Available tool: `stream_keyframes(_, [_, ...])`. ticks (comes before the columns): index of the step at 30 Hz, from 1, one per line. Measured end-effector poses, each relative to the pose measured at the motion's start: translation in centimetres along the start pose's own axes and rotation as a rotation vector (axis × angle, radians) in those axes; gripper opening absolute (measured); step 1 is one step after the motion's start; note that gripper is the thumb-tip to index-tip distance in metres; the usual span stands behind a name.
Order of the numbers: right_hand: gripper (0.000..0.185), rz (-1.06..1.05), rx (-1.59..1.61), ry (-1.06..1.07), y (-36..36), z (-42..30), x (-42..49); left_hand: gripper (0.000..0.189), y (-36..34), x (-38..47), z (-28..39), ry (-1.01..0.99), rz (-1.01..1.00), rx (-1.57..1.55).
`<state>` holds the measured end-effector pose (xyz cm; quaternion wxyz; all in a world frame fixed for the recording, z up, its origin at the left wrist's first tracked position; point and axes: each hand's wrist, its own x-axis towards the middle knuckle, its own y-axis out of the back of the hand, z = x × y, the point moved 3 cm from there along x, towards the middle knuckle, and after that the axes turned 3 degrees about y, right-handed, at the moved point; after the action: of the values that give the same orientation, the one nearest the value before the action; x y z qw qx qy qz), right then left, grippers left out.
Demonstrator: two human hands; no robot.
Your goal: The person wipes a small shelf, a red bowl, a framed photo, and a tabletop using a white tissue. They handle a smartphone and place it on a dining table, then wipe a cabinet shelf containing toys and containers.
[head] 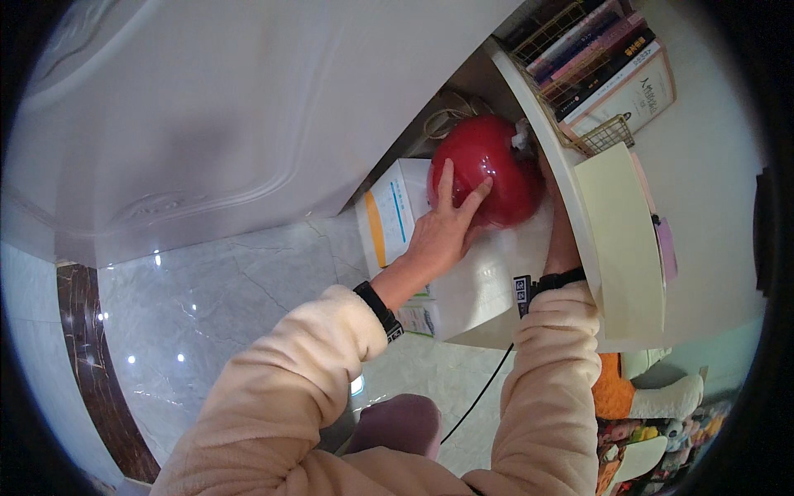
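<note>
A glossy red rounded object [487,167] with a small white piece near its top right is on the lower level of a white shelf unit. Against its front lies my left hand [450,217], index and middle fingers spread over the surface and the other fingers curled underneath. My right hand [549,177] reaches in along the object's right side; the upper shelf board hides most of it, so its grip cannot be made out. White boxes with printing [391,214] stand left of and below the red object.
Books [602,68] stand in a gold wire basket [598,136] on the upper shelf board [574,186], near a pale yellow folder [623,248]. A large white panel [236,111] closes off the left. A black cable [477,397] hangs below; plush toys [679,434] are at lower right.
</note>
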<state>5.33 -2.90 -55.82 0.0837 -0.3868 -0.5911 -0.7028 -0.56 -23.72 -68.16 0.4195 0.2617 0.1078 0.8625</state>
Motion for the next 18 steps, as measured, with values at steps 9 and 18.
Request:
stream_keyframes(9, [0.043,-0.086,0.013,0.010,-3.4,-1.1,2.1,0.076,0.1,-0.1,0.2,-0.054,0.048,0.002])
stream_keyframes(18, [0.040,-0.502,0.086,0.136,-5.6,-4.2,3.7,0.077,0.0,0.1,-0.2,-0.020,-0.011,-0.029])
